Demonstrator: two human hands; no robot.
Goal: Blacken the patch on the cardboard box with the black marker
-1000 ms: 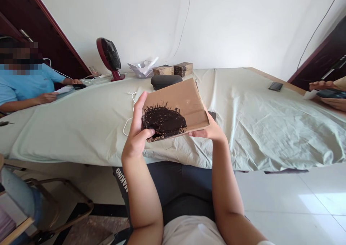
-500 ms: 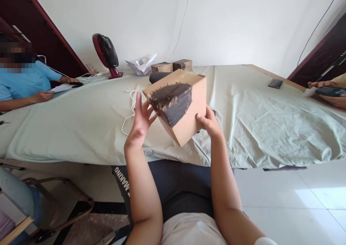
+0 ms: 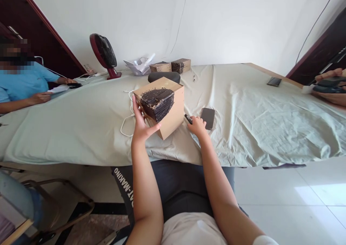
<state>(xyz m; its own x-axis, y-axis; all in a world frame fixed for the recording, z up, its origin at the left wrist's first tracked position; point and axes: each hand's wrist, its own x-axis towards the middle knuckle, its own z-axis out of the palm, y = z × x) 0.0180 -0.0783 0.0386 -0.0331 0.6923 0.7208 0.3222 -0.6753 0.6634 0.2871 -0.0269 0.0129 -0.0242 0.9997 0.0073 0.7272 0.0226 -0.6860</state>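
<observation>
A cardboard box (image 3: 174, 108), tilted, has one corner covered in dense black scribble. My left hand (image 3: 142, 127) grips the box at its left side, thumb on the lower front edge and fingers along the far left side. Just right of the box, my right hand (image 3: 198, 125) is low over the table with its fingers closed on a black marker (image 3: 188, 118). The marker's tip end points up and left, towards the box. A dark flat phone-like slab (image 3: 208, 118) lies beside the right hand.
Behind the box are a dark rounded object (image 3: 164, 77), two cardboard boxes (image 3: 181, 65), a plastic basket of papers (image 3: 140, 66) and a red fan (image 3: 105, 55). A white cable (image 3: 125, 126) lies left. People sit at both sides; a phone (image 3: 274, 81) rests far right.
My right hand has let go of the box and moved down to the marker. The box has shifted left and lower, with my left hand closing more firmly on it.
</observation>
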